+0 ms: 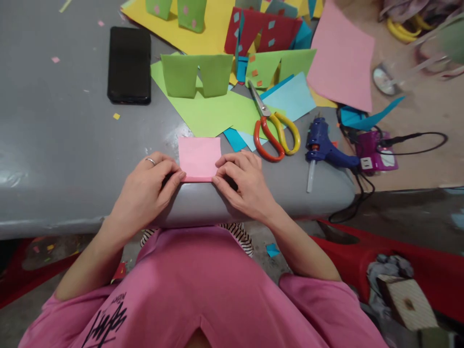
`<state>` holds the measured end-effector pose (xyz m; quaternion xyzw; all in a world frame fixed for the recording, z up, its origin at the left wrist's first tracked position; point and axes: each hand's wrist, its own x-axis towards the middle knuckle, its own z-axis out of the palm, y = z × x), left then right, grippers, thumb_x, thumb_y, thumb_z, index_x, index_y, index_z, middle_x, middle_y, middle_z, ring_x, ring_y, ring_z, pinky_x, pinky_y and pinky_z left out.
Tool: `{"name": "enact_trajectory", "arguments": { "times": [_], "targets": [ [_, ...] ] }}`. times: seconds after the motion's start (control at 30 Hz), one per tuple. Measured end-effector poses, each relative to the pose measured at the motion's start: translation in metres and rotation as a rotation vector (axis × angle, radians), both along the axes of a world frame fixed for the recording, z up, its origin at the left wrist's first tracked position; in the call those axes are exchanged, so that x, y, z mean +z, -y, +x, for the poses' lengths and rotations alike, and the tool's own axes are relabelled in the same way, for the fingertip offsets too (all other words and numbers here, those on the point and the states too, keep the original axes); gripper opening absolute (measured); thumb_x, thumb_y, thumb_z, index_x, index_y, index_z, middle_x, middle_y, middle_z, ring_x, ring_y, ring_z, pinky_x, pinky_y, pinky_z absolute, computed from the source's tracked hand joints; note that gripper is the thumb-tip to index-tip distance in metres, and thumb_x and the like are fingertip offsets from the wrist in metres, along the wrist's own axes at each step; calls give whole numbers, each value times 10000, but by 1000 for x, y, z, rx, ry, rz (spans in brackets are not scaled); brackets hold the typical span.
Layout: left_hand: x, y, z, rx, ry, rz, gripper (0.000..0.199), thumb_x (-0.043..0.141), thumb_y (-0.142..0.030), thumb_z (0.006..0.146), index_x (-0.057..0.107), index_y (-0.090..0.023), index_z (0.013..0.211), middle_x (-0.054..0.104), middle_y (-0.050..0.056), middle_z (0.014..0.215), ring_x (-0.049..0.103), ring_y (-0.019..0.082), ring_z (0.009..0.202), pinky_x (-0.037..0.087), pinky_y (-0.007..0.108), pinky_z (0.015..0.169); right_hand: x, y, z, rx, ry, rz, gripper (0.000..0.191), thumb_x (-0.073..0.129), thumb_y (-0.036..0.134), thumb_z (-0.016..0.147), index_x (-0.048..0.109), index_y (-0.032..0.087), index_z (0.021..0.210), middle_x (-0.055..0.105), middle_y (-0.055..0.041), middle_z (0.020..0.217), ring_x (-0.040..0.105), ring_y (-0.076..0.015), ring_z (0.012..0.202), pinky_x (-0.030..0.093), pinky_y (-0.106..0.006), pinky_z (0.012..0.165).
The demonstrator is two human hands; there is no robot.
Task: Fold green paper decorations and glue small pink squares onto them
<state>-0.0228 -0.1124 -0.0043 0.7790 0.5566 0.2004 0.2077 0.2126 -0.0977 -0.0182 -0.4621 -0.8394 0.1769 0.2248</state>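
Note:
A small pink paper (199,157) lies on the grey table near its front edge, with a narrow folded strip along its lower side. My left hand (154,186) wears a ring and pinches the paper's lower left corner between thumb and fingers. At the lower right corner my right hand (244,181) pinches the same strip. Just beyond my right hand are scissors (266,113) with one red and one yellow handle, lying open on green and light blue paper. Folded green paper pieces (197,75) stand behind the pink paper.
A black phone (129,65) lies at the back left. On the right are a blue glue gun (321,142), a purple box (377,152) with a black cable, and a large pink sheet (342,58). Red folded paper (263,31) stands at the back.

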Motion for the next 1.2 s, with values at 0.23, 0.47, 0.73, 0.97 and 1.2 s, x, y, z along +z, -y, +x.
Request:
{"name": "enact_trajectory", "arguments": {
  "times": [0.23, 0.47, 0.73, 0.97, 1.2],
  "targets": [
    [-1, 4, 3, -67, 47, 25, 207, 596, -378, 955, 708, -211, 1002, 699, 50, 1017, 606, 210, 951, 470, 351, 883, 0, 0, 1, 17, -7, 21, 145, 570, 316, 959, 594, 217, 856, 681, -65, 1082, 545, -238, 1055, 357, -437, 994],
    [-4, 4, 7, -60, 36, 2, 172, 581, -323, 965, 686, -207, 893, 704, 33, 944, 596, 204, 910, 468, 341, 827, 0, 0, 1, 29, 0, 9, 149, 568, 327, 964, 608, 225, 864, 685, -57, 1095, 540, -238, 1060, 344, -447, 1025],
    [2, 3, 8, -35, 28, -20, 190, 544, -301, 969, 655, -189, 863, 685, 33, 910, 601, 194, 905, 466, 335, 825, 0, 0, 1, 21, 4, -12, 145, 571, 322, 961, 615, 222, 865, 684, -57, 1109, 537, -243, 1081, 343, -456, 1025],
    [0, 1, 7, -16, 4, -14, 202, 545, -339, 973, 649, -202, 868, 679, 29, 894, 620, 190, 865, 472, 325, 782, 0, -1, 3, 23, -21, -6, 165, 588, 344, 960, 608, 228, 843, 697, -53, 1098, 550, -236, 1068, 349, -450, 1035],
    [23, -3, -29, -187, 267, -82, 124, 559, -313, 973, 673, -284, 934, 739, -15, 924, 687, 153, 848, 533, 294, 769, 2, -3, 11, 141, -41, 242, 198, 643, 285, 929, 679, 264, 1122, 687, -71, 1267, 556, -265, 1169, 371, -500, 1063]
  ]
}}
